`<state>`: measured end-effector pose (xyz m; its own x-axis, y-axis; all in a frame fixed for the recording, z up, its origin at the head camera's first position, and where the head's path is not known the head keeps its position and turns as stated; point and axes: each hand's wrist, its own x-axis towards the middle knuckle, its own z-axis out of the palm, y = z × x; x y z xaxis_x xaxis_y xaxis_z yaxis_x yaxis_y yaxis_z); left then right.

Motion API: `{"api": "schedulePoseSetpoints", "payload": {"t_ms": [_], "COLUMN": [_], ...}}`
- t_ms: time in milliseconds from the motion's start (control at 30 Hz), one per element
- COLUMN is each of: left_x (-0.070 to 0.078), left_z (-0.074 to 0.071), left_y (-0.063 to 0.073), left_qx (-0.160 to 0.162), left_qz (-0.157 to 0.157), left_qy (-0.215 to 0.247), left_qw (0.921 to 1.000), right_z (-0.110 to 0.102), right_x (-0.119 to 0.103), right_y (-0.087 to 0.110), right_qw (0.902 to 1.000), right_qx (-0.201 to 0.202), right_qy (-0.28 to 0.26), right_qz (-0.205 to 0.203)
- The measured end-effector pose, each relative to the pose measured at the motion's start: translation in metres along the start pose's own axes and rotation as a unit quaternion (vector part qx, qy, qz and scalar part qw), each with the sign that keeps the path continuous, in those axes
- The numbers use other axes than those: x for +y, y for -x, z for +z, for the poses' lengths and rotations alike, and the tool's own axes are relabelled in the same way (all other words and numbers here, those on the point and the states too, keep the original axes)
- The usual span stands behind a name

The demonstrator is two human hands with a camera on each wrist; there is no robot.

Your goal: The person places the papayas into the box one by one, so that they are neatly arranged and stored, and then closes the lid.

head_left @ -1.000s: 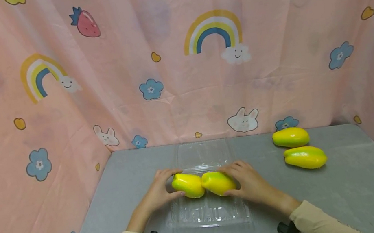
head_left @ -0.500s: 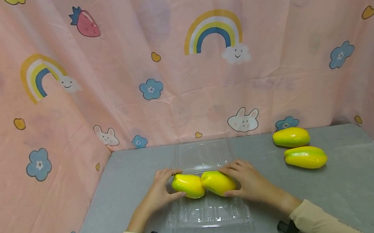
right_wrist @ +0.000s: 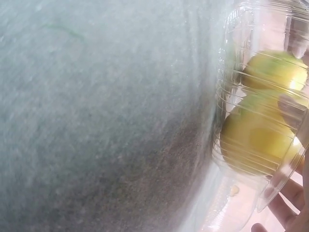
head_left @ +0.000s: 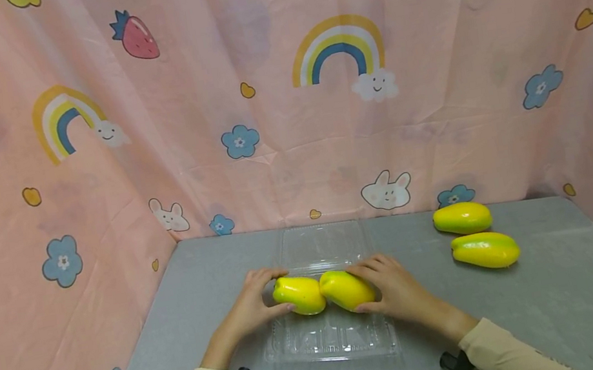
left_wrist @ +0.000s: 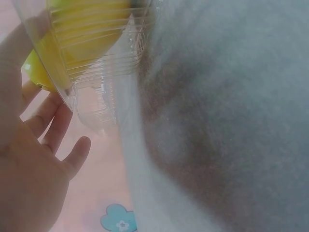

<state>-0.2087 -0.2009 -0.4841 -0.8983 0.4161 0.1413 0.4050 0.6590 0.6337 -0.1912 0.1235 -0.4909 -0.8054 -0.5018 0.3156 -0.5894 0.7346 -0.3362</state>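
Note:
In the head view an open clear plastic clamshell box (head_left: 328, 340) lies on the grey table. Two glossy yellow-green papayas sit end to end across its tray. My left hand (head_left: 254, 303) holds the left papaya (head_left: 300, 295) at its outer end, thumb in front and fingers behind. My right hand (head_left: 392, 283) grips the right papaya (head_left: 347, 290) in the same way from the other side. In the left wrist view the papaya (left_wrist: 89, 29) shows through the ribbed box wall. Both papayas appear behind the clear wall in the right wrist view, the nearer papaya (right_wrist: 253, 137) partly covered by fingers.
Two more papayas lie at the table's back right, a rear papaya (head_left: 462, 219) and a front papaya (head_left: 485, 251). The box's lid (head_left: 321, 244) lies folded back toward the pink patterned curtain (head_left: 293, 166). Grey table surface (head_left: 574, 295) extends to the right.

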Motion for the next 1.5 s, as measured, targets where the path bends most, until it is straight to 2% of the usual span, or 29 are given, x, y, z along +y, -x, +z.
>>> {"api": "schedulePoseSetpoints", "payload": {"t_ms": [233,467,833,1067,1333,1500], "left_x": [-0.001,0.000,-0.003,-0.003,-0.007,-0.007], "left_z": [0.000,-0.002,-0.008,-0.020,-0.027,-0.026], "left_y": [-0.001,-0.001,0.006,0.022,0.050,0.067], "left_qx": [-0.001,-0.002,0.007,0.033,0.065,0.081], "left_qz": [-0.002,0.003,0.005,0.021,0.064,0.077], "left_qy": [0.001,-0.003,-0.001,0.006,-0.028,-0.046], "left_qw": [1.0000,1.0000,1.0000,0.9992,0.9955,0.9927], "right_z": [0.000,0.001,-0.005,-0.015,-0.031,-0.044], "right_x": [0.000,0.000,0.001,0.004,0.019,0.029], "right_y": [0.000,0.000,0.000,0.008,0.024,0.037], "right_qw": [1.0000,0.9993,0.9995,0.9990,0.9986,0.9976], "right_qx": [0.005,0.031,0.026,0.031,0.029,0.052], "right_qy": [0.005,0.009,-0.018,-0.034,-0.029,-0.027], "right_qz": [-0.003,-0.020,-0.008,0.005,0.034,0.037]}}
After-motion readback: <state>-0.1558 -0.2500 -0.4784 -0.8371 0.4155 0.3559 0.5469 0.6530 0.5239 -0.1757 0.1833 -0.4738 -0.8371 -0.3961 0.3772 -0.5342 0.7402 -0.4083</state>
